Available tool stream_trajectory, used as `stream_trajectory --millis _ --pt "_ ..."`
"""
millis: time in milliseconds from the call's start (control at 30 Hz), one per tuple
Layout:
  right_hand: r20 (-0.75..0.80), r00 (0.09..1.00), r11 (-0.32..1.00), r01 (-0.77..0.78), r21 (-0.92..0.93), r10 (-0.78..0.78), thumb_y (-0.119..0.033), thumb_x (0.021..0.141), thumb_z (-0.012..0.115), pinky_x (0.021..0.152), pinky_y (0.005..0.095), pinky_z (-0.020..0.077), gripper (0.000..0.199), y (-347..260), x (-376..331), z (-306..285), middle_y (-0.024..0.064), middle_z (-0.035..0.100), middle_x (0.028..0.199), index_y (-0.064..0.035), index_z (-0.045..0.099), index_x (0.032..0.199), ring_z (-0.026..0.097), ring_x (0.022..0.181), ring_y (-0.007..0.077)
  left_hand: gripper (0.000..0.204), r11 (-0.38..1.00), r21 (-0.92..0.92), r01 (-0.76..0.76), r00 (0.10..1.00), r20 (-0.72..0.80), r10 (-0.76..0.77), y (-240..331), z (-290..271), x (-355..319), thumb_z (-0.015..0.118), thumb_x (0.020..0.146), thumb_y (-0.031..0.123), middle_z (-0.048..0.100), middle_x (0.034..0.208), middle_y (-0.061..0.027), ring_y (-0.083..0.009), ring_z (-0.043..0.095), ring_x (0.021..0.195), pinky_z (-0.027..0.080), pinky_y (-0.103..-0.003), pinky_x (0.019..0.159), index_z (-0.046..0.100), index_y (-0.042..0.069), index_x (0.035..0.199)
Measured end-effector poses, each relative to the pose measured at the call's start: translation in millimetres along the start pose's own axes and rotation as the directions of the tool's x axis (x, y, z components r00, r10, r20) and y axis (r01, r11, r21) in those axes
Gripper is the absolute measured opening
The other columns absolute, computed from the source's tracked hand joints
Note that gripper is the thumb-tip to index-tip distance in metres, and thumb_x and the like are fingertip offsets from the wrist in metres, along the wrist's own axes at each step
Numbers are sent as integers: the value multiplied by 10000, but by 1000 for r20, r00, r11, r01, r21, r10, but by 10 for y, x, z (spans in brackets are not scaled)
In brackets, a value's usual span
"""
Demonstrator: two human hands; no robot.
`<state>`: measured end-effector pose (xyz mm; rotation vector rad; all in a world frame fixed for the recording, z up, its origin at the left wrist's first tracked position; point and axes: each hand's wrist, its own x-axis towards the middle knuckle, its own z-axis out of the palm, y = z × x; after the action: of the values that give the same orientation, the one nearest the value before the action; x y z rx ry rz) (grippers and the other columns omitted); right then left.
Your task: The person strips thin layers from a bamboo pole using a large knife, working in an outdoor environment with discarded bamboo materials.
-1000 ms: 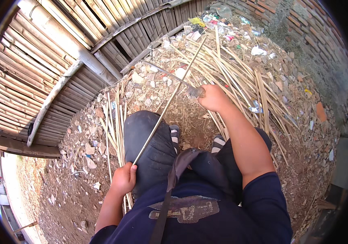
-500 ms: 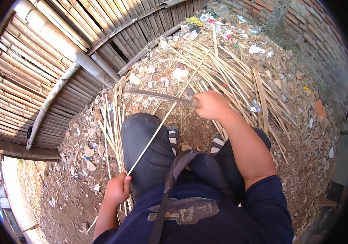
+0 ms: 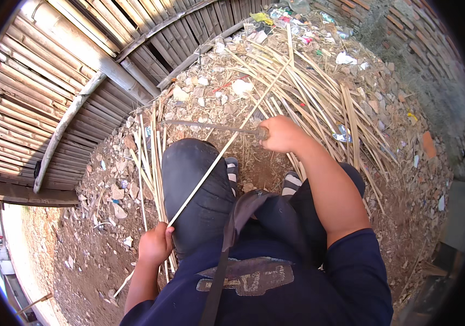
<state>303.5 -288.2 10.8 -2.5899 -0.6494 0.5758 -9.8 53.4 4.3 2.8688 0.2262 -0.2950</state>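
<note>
Navy shirt [image 3: 330, 296] bears blurred print [image 3: 247, 278]; left hand [image 3: 155, 245] grips bamboo strip [image 3: 202, 181], right hand [image 3: 281, 135] clasps knife [image 3: 206, 125]

From the grip of the left hand [image 3: 155, 244], a strip [image 3: 206, 175] is running forward and rightward, passing over the left thigh [image 3: 195, 201] and crossing the knife [image 3: 205, 126], which is pointing leftward from the grip of the right hand [image 3: 282, 136]. Ahead of the left grip, a bundle [image 3: 160, 179] is lying along the thigh's outer side. Beyond and right of the right grip, a pile of strips [image 3: 319, 103] is lying on the ground [image 3: 265, 160]. 2 feet [image 3: 232, 171] are resting bodyward of that grip. Left and beyond both grips, a fence [image 3: 31, 103] is standing; far right, a wall [image 3: 422, 60] is rising
</note>
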Motion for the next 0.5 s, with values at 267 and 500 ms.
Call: stream_trajectory --millis 267,500 --pt "-82 996 990 15 -143 -27 -198 746 736 842 467 562 389 -301 -184 -76 223 731 950 -37 734 1101 709 929 387 290 999 33 9 998 -58 -7 -38 64 -133 532 1042 318 665 742 -224 -469 656 672 521 -561 615 552 65 901" --pt "-172 983 996 -54 68 65 -152 747 675 830 475 573 362 33 -69 -18 216 737 1013 -114 750 1099 714 933 380 278 999 10 -43 998 -56 43 -42 63 -21 543 1038 309 652 711 -228 -472 649 654 515 -569 593 556 63 909"
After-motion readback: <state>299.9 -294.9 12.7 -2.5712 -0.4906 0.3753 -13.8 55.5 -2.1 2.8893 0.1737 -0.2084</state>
